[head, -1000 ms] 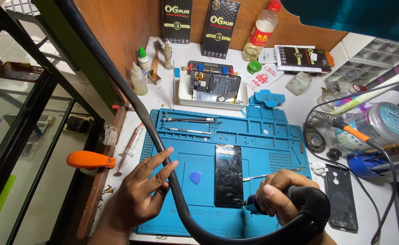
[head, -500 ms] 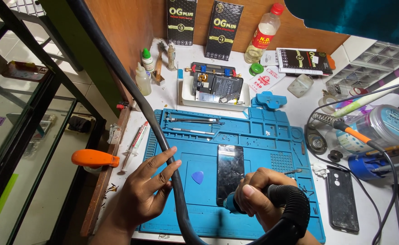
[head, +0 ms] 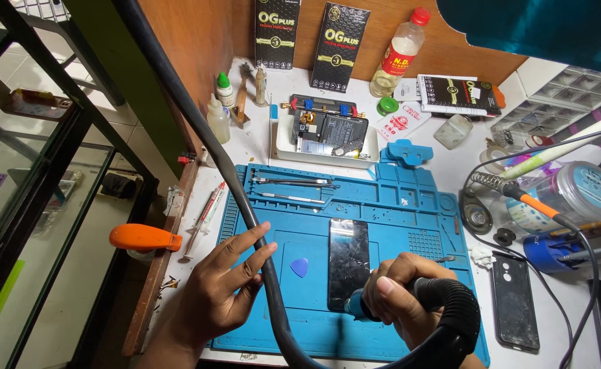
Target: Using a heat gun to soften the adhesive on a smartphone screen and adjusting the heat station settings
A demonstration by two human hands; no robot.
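My right hand (head: 399,290), gripping the hot-air nozzle (head: 356,307), has moved onto the cracked phone's (head: 348,263) lower end, apparently heating it; my left hand (head: 222,290) stays open beside the hose (head: 259,232).

Both the left hand (head: 222,290) and the right hand (head: 399,294) are bare, with no gloves, rings or sleeves showing.

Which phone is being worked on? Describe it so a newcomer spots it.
Find the blue repair mat. At its centre lies a black phone with cracked glass, the right hand at its lower end. The other phone lies off the mat, on the white table.
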